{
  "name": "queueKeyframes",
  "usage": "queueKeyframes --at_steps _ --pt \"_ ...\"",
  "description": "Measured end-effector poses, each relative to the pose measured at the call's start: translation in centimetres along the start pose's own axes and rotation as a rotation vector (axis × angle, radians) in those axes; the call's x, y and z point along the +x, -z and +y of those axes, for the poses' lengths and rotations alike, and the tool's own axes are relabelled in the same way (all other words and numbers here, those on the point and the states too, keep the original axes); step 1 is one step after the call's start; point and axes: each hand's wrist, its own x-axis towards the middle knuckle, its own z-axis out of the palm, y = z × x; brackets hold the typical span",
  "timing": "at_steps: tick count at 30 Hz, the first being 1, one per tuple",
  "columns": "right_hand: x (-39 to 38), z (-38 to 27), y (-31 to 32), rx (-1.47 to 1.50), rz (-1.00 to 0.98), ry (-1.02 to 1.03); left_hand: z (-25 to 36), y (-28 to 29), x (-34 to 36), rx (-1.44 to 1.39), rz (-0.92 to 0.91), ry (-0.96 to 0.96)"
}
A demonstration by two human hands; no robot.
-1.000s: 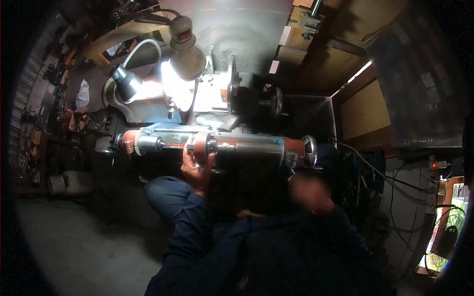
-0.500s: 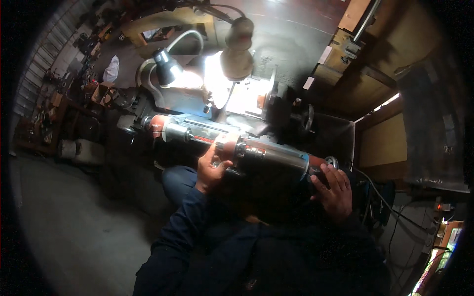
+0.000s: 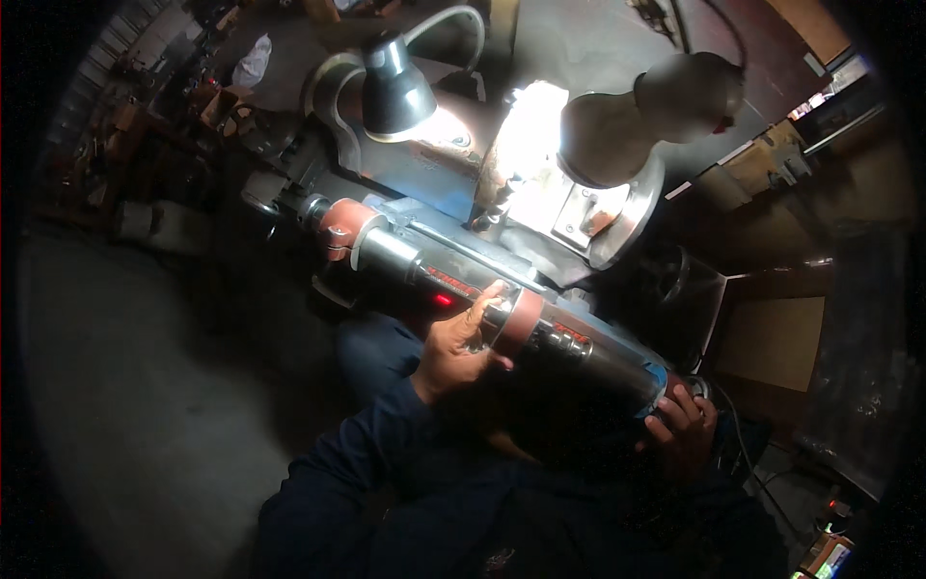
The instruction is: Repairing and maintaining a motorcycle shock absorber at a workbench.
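Observation:
Across the machine in front of me runs a long silver cylinder (image 3: 617, 359). A reddish-brown collar (image 3: 522, 319) sits around its middle. My left hand (image 3: 457, 350) is closed around the cylinder beside this collar, index finger over the top and thumb lower down. At the far right, a blue band (image 3: 656, 383) circles the cylinder next to a reddish end piece (image 3: 678, 388). My right hand (image 3: 683, 427) lies with its fingers apart against that end piece. Another reddish-brown clamp (image 3: 347, 229) holds the left end. The cylinder's underside is in shadow.
A black lamp (image 3: 397, 96) on a bent arm and a round-headed dark lamp (image 3: 617, 130) light the machine from behind. Beyond the cylinder stands a large disc-shaped part (image 3: 632, 217). Wooden panels (image 3: 772, 338) rise at right; cluttered shelves (image 3: 87, 164) stand at left.
My view has come closer and tilted, so the cylinder looks larger and slopes down to the right. My right hand's fingers have come down onto the end piece. My left hand stays beside the collar.

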Motion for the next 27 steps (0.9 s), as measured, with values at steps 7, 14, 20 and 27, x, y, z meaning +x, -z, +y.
queueKeyframes --at_steps 7,14,20,27 --pt "0.8 -0.1 -0.4 -0.034 0.024 -0.005 0.3 0.2 0.3 -0.005 0.043 -0.061" --pt "-0.1 0.2 -1.2 -0.089 0.103 0.034 -0.5 0.4 0.2 0.082 0.021 -0.085" --pt "-0.9 -0.3 -1.7 -0.217 0.104 0.022 0.2 -0.1 0.4 0.083 0.059 -0.177" --pt "0.3 -0.4 -1.9 -0.178 0.271 -0.002 -0.4 -0.1 -0.7 -0.085 0.169 -0.032"
